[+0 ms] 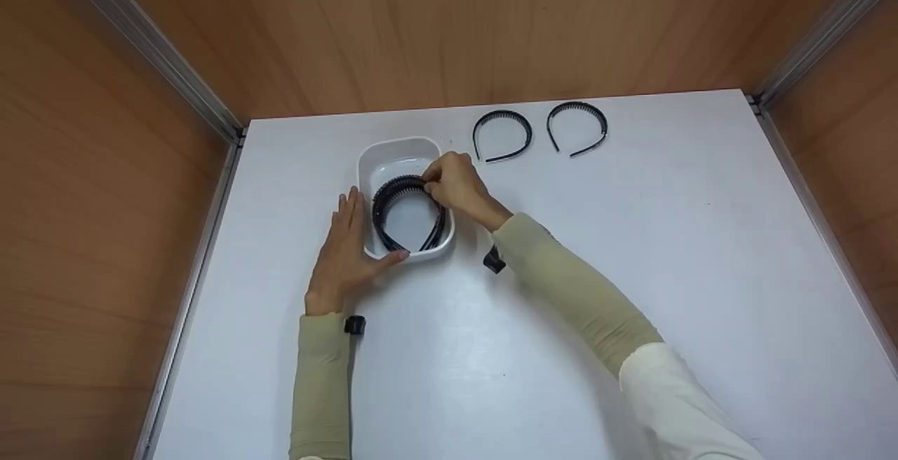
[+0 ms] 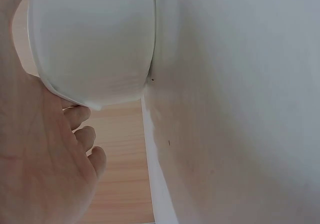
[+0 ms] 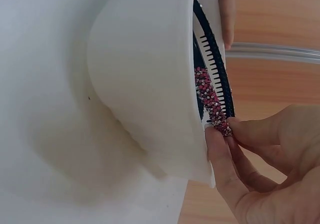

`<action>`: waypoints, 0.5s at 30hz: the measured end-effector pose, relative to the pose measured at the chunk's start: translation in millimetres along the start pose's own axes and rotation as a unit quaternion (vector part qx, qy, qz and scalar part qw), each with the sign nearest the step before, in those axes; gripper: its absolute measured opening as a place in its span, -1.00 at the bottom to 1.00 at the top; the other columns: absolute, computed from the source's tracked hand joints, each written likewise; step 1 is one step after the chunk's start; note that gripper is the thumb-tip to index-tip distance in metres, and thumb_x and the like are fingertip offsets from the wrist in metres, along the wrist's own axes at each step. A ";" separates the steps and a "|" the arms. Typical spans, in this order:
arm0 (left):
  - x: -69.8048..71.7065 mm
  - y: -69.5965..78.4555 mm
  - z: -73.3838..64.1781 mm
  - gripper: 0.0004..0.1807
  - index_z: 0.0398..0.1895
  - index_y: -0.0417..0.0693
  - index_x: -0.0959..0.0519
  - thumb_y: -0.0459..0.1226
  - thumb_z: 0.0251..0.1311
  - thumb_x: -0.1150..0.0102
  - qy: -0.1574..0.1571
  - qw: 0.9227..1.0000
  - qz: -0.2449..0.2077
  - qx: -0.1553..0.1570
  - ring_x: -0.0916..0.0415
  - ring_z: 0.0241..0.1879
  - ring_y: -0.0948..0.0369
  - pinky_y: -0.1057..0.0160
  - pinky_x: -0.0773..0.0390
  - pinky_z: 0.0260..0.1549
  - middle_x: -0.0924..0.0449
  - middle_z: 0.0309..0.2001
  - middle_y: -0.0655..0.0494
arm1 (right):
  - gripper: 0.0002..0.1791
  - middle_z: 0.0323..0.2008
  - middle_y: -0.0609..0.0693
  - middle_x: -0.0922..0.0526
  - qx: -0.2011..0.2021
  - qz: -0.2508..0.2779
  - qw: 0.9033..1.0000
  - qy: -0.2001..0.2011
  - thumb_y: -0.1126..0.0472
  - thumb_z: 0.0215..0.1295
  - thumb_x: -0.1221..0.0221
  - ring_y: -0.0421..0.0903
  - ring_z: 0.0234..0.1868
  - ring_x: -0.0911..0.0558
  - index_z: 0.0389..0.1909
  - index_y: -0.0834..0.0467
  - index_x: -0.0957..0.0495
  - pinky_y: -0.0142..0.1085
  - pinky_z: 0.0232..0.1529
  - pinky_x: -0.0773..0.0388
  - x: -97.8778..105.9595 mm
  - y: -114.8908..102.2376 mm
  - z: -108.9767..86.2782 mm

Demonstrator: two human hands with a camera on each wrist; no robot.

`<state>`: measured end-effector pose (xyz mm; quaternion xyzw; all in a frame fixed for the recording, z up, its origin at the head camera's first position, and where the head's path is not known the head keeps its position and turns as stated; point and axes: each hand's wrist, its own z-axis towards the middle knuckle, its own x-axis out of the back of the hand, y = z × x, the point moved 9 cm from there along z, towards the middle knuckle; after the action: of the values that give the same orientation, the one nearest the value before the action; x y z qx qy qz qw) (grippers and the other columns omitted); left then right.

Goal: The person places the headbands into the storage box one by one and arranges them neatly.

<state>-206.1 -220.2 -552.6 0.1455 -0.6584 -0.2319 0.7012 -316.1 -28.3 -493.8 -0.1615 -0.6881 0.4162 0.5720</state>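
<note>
Enclosing three sides, wood-grain panels (image 1: 491,25) meet grey metal strips (image 1: 165,53) around a white worktop (image 1: 701,256). Toward its far left corner sits a white tub (image 1: 382,155), longer from far to near than across. The left hand (image 1: 344,249) lies spread against the tub, fingers fairly straight along the left wall and thumb reaching to the near rim. Over the tub's right side, the right hand (image 1: 454,183) has thumb and fingertips drawn to a narrow pinch. Inside rests a stack of black headbands (image 1: 379,211), arches toward the worktop's far edge, tips toward its near edge, long axis far to near. Close to that far edge, right of the tub, lie a loose headband (image 1: 504,114) and a second loose headband (image 1: 577,105), gaps facing near and left. The pinch holds a beaded headband (image 3: 211,100) (pinkish red, clear only at the right wrist), slanting along the tub's mouth; its full direction is hidden.
</note>
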 end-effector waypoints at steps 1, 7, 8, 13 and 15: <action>0.0 0.0 -0.3 0.55 0.77 -0.08 0.21 0.54 -0.03 -0.37 0.001 1.000 0.000 0.000 0.40 0.76 0.02 0.00 0.19 0.73 0.32 0.79 0.07 | -0.79 -0.10 0.14 -0.86 0.002 -0.001 1.000 -0.001 0.42 0.39 -0.31 -0.06 -0.11 -0.78 -0.04 0.29 -0.82 -0.25 -0.07 -0.78 -0.7 -0.2 0.1; 0.0 1.2 -1.3 0.54 0.78 -0.05 0.22 0.55 -0.03 -0.35 0.001 1.000 0.003 0.007 0.40 0.76 0.06 0.02 0.18 0.73 0.32 0.79 0.10 | -0.79 -0.11 0.16 -0.86 -0.001 -0.009 1.000 -0.007 0.42 0.42 -0.30 -0.08 -0.17 -0.79 -0.02 0.31 -0.81 -0.27 -0.13 -0.79 -4.0 -1.1 0.1; 0.0 1.5 -1.3 0.54 0.78 -0.05 0.22 0.55 -0.03 -0.35 0.001 1.000 0.003 0.008 0.41 0.76 0.06 0.02 0.18 0.73 0.32 0.79 0.10 | -0.79 -0.10 0.16 -0.86 -0.001 -0.010 1.000 -0.008 0.41 0.42 -0.29 -0.07 -0.17 -0.80 -0.01 0.31 -0.81 -0.27 -0.12 -0.79 -4.3 -1.5 0.1; 0.6 2.0 -1.5 0.54 0.78 -0.05 0.23 0.54 -0.02 -0.36 -0.002 1.000 -0.001 0.012 0.42 0.76 0.07 0.02 0.20 0.73 0.32 0.78 0.09 | -0.78 -0.06 0.16 -0.85 -0.002 -0.027 1.000 -0.012 0.39 0.43 -0.28 -0.05 -0.08 -0.80 0.01 0.30 -0.81 -0.24 -0.04 -0.79 -6.6 -2.7 0.6; 0.4 1.9 -1.5 0.54 0.78 -0.05 0.22 0.54 -0.02 -0.36 -0.002 1.000 -0.002 0.012 0.42 0.76 0.07 0.02 0.20 0.73 0.32 0.78 0.09 | -0.77 -0.04 0.15 -0.85 -0.005 -0.038 0.999 -0.012 0.37 0.44 -0.28 -0.05 -0.07 -0.80 0.03 0.29 -0.80 -0.23 -0.03 -0.79 -7.4 -2.5 0.4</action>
<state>-204.3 -219.0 -551.4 0.1545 -0.6621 -0.2259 0.6976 -313.7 -35.1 -496.8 -0.1332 -0.7029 0.3926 0.5781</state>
